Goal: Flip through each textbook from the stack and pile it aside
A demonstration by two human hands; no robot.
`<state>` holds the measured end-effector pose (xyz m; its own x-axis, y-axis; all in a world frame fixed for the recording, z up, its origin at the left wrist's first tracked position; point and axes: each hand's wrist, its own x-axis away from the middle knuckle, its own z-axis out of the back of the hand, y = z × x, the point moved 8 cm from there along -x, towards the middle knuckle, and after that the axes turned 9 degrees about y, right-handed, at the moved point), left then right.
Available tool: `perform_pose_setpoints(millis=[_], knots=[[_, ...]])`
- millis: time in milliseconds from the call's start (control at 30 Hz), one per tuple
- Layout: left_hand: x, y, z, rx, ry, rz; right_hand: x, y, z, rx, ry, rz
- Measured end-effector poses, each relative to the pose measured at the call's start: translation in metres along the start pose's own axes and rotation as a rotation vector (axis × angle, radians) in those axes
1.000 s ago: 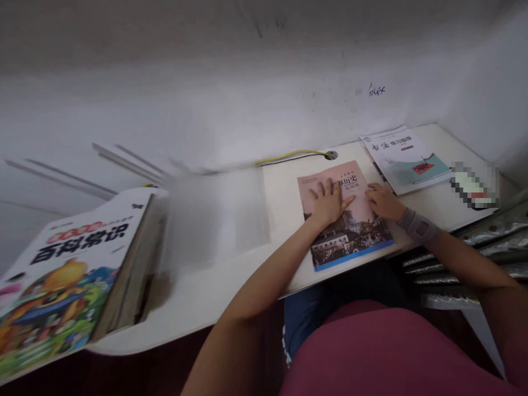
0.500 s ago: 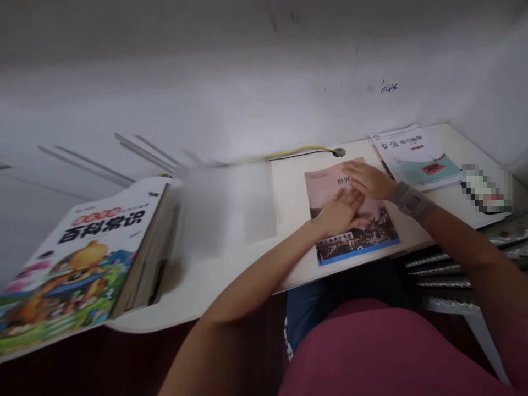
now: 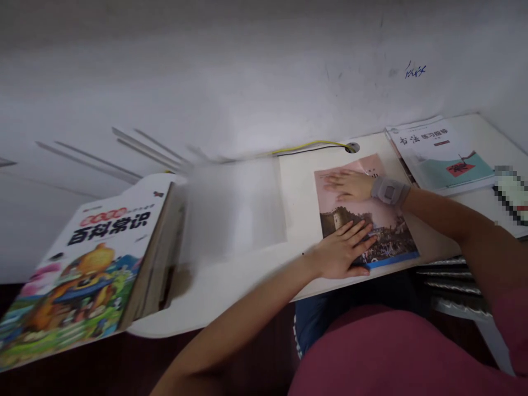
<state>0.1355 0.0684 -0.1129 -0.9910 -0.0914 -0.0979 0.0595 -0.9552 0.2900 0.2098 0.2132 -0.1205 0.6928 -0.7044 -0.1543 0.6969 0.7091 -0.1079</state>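
A book (image 3: pixel 398 239) with a pink top, a photo of a crowd and a stone tower, and a blue bottom edge lies closed on the white desk (image 3: pixel 231 286). Flat on its lower left part rests my left hand (image 3: pixel 344 250), fingers spread. My right hand (image 3: pixel 350 186), with a grey band on the wrist, lies flat across the pink upper part and hides some of the title. Neither hand grips anything. Left of the book, clear plastic sheets (image 3: pixel 239 209) lie on the desk.
At the left stands a stack of thick books with a colourful cover (image 3: pixel 91 275). A calligraphy book (image 3: pixel 445 157) lies at the right, with a blurred-out object (image 3: pixel 511 192) beyond it. A yellow cable (image 3: pixel 309 146) runs along the wall into a desk hole (image 3: pixel 352 147).
My hands, which overlapped in the middle of the cover, have moved apart. The left slid down toward the lower edge, the right up and left. The view has shifted slightly.
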Motion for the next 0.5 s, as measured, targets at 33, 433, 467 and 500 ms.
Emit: perform_pose_setpoints(millis=[33,433,467,500], knots=[[0.0,0.0,0.0,0.006,0.001,0.001,-0.003,0.014,0.001,0.004,0.01,-0.031],[-0.008,-0.002,0.009,0.005,0.021,0.041,0.005,0.029,0.018,0.159,0.122,-0.192],[-0.011,-0.002,0.011,-0.002,0.041,0.045,0.013,0.015,0.018,0.157,0.113,-0.177],[-0.013,0.0,0.012,-0.008,0.057,0.036,0.021,0.0,0.015,0.141,0.092,-0.145]])
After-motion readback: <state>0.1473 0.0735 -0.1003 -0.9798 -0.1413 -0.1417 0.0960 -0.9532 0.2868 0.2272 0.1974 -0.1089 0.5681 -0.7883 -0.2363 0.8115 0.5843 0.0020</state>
